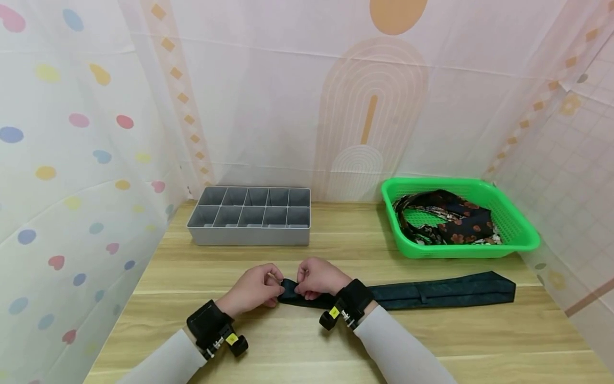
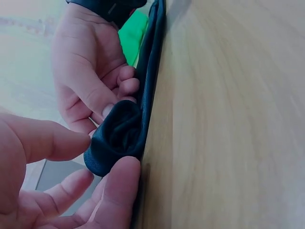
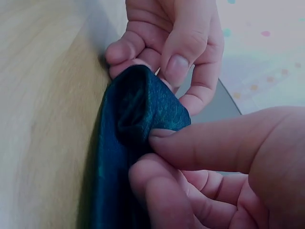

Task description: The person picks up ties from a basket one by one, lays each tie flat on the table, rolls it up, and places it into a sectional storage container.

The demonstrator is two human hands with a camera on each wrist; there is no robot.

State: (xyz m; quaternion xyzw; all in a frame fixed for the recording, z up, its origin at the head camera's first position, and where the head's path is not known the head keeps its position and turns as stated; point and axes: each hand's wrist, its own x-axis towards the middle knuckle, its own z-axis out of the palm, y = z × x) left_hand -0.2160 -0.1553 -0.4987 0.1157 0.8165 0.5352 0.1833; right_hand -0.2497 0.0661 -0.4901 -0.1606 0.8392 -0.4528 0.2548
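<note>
A dark teal necktie (image 1: 451,293) lies lengthwise across the wooden table, its wide pointed end at the right. Its left end is coiled into a small roll (image 3: 164,112), standing on edge with the folded layers showing at its side. My left hand (image 1: 255,288) holds the outer left side of this roll between thumb and fingers. From the other side my right hand (image 1: 322,276) pinches the roll, thumb (image 3: 190,148) on top and bent fingers below. Both wrist views show the fingertips of the two hands close around the coil.
Behind the left hand stands a grey divided box (image 1: 249,236) with several compartments. At the back right, a green plastic basket (image 1: 520,234) holds dark floral fabric (image 1: 462,226). Patterned curtains (image 1: 268,106) hang along the table's back and sides.
</note>
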